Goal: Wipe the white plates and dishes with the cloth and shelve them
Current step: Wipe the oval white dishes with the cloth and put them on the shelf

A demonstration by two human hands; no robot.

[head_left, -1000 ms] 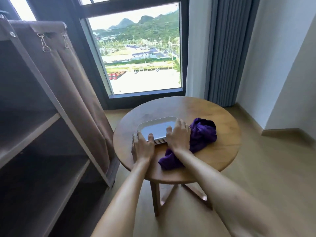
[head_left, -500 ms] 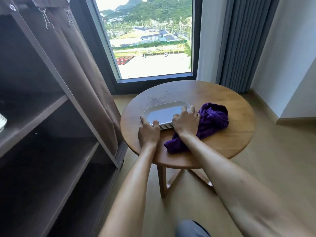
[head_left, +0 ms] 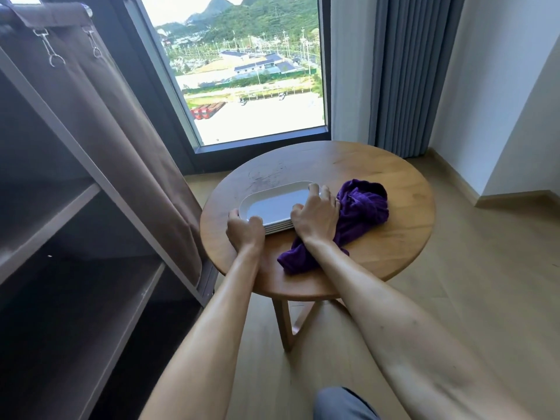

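A stack of white rectangular plates (head_left: 277,203) lies on the round wooden table (head_left: 378,165). My left hand (head_left: 245,230) curls round the stack's near left corner. My right hand (head_left: 315,215) grips the stack's right end, fingers over the rim. A crumpled purple cloth (head_left: 362,207) lies on the table right of the plates, partly under my right wrist. The brown shelf unit (head_left: 75,237) stands to the left, its shelves bare in this view.
A brown fabric cover (head_left: 127,131) hangs at the shelf unit's right side, close to the table. A large window (head_left: 248,71) is behind the table, grey curtains (head_left: 403,74) to its right. Wooden floor (head_left: 485,283) spreads on the right. My knee (head_left: 342,404) shows at the bottom.
My fingers have curled tighter round both ends of the plate stack. The camera has shifted, so the table sits more to the right and lower in view.
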